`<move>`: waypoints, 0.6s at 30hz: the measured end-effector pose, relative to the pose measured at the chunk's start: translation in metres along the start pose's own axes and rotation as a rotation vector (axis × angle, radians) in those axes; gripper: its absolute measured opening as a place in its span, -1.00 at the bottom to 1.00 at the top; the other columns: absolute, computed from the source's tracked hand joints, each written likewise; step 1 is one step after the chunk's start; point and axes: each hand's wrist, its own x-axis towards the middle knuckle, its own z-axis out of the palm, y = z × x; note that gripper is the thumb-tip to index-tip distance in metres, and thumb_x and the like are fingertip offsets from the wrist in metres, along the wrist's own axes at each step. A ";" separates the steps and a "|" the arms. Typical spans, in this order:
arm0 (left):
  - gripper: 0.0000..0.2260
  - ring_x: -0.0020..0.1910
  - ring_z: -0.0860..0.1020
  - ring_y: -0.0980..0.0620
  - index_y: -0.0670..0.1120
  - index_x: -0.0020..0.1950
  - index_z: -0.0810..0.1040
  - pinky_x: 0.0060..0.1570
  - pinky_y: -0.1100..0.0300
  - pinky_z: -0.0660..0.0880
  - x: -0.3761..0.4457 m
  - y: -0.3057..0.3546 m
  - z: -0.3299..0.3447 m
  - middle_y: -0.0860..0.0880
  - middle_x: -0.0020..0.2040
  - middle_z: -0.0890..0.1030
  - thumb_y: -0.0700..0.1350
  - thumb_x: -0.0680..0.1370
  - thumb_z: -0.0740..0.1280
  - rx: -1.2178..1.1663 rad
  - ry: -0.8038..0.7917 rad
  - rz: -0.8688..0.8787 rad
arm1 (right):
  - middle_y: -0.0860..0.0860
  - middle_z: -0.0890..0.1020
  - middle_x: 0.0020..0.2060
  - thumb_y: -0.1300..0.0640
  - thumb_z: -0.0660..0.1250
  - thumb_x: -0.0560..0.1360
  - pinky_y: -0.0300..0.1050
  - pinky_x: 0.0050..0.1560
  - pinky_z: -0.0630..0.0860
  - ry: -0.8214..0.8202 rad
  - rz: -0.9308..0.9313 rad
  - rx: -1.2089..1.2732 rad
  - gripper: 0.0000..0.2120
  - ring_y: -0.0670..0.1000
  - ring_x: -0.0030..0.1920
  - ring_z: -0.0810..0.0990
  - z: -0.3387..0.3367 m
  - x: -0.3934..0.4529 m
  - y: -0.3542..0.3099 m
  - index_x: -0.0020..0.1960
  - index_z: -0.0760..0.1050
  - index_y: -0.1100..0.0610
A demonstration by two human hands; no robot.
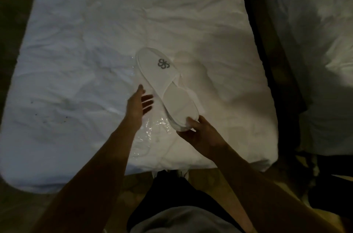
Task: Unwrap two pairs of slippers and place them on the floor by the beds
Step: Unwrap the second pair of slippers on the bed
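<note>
A white slipper (166, 84) with a grey logo on its toe is held just above the white bed (76, 61), toe pointing away from me. It looks like a stacked pair, with a second edge showing under it. My right hand (198, 131) pinches its heel end. To the slipper's left, my left hand (139, 105) hovers with fingers spread and holds nothing. A crumpled clear plastic wrapper (152, 133) lies on the bed between my forearms.
A second white bed (315, 51) stands to the right, across a dark narrow gap (267, 61). Wooden floor (137, 181) shows at the foot of the bed near my legs. Dark objects sit on the floor at the lower right (328, 190).
</note>
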 end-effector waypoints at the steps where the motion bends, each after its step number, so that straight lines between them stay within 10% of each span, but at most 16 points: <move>1: -0.49 0.10 0.60 -0.12 -0.13 0.30 0.49 0.13 -0.01 0.55 -0.009 0.011 0.011 -0.13 0.11 0.63 0.24 0.58 0.15 -0.090 -0.123 -0.007 | 0.25 0.51 0.31 0.30 0.30 0.52 0.05 0.03 0.63 -0.014 -0.002 0.029 -0.60 0.23 0.11 0.61 0.005 0.001 0.001 0.34 0.37 0.29; 6: -0.27 0.34 0.42 -0.30 -0.05 0.46 0.38 0.34 -0.27 0.35 -0.037 0.040 0.049 -0.27 0.34 0.46 0.41 0.46 0.16 -0.335 -0.569 -0.027 | 0.13 0.71 0.01 0.26 0.21 0.59 -0.01 0.02 0.62 -0.107 0.014 0.024 -0.84 0.10 0.03 0.68 0.034 0.000 -0.006 0.14 0.48 0.24; 10: -0.27 0.27 0.53 -0.23 -0.02 0.48 0.35 0.28 -0.17 0.43 -0.052 0.036 0.065 -0.20 0.35 0.51 0.41 0.44 0.16 -0.410 -0.571 -0.087 | 0.26 0.54 0.28 0.27 0.21 0.56 0.03 0.08 0.62 -0.162 0.036 0.059 -0.63 0.21 0.21 0.56 0.042 -0.008 -0.020 0.36 0.37 0.29; 18: -0.42 0.11 0.61 -0.15 -0.05 0.28 0.52 0.21 -0.12 0.48 -0.060 0.023 0.059 -0.14 0.06 0.67 0.34 0.54 0.05 -0.289 -0.490 0.009 | 0.12 0.60 0.07 -0.10 0.37 0.48 -0.02 -0.04 0.63 0.144 -0.134 -0.552 -0.56 0.11 0.00 0.65 0.041 -0.021 -0.022 0.23 0.42 0.16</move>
